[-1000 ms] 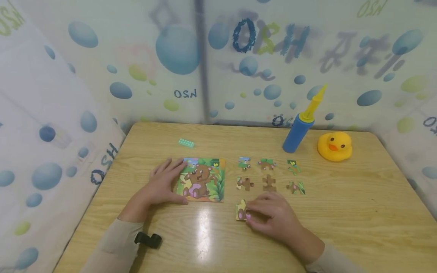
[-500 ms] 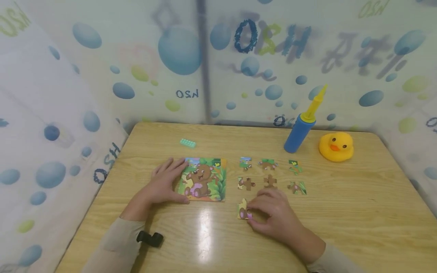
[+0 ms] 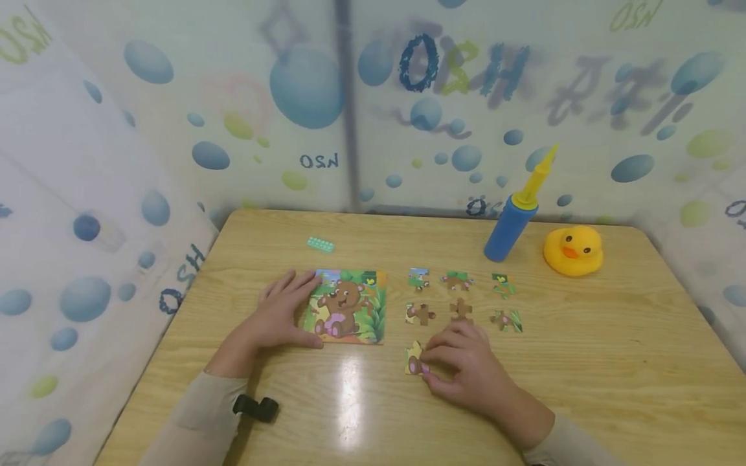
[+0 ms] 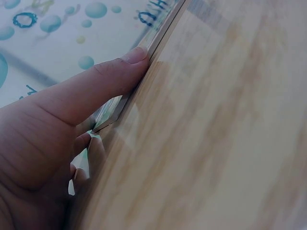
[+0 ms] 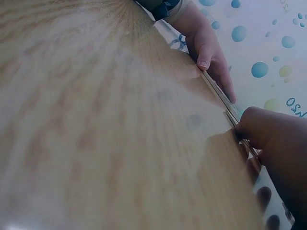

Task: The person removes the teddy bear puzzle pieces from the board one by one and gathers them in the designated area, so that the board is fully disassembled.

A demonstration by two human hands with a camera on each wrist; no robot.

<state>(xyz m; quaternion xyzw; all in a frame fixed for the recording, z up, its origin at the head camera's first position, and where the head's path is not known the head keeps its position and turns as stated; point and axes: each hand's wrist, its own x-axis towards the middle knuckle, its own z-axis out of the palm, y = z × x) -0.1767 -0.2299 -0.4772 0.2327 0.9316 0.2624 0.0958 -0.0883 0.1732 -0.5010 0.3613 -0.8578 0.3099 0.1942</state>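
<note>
A square puzzle board [image 3: 346, 307] with a bear picture lies on the table. My left hand [image 3: 282, 314] rests at its left side in the head view, the fingers near the upper left corner and the thumb at the lower left one. The left wrist view shows that thumb [image 4: 96, 86] laid straight along the board's edge. To the right, my right hand [image 3: 469, 366] pinches a yellow and brown jigsaw piece [image 3: 413, 360] by its right side, between thumb and fingers. Part of this piece is hidden by the fingers. In the right wrist view the right hand [image 5: 276, 134] is low at the table's surface.
Several loose jigsaw pieces lie in two rows beyond my right hand, among them a brown piece [image 3: 460, 308] and a green-edged one [image 3: 507, 320]. Farther back are a mint toy brick [image 3: 320, 244], a blue and yellow hand pump [image 3: 511, 223] and a yellow rubber duck [image 3: 574, 252].
</note>
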